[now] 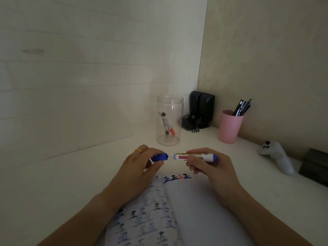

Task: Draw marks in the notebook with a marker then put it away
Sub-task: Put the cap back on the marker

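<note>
I hold a blue marker (193, 156) level above the open notebook (195, 210). My right hand (211, 172) grips its white barrel. My left hand (140, 167) pinches the blue cap (159, 157) at the marker's left end, where the cap sits just at the tip with a small gap to the barrel. The notebook lies under both hands, with a row of blue and red marks (177, 178) at the top of its right page and many marks on the left page.
A clear plastic jar (169, 103) with a black and a red marker inside stands behind my hands. A pink cup (229, 127) of pens, black speakers (202, 108), a white game controller (276, 155) and a dark box (314, 166) line the right wall.
</note>
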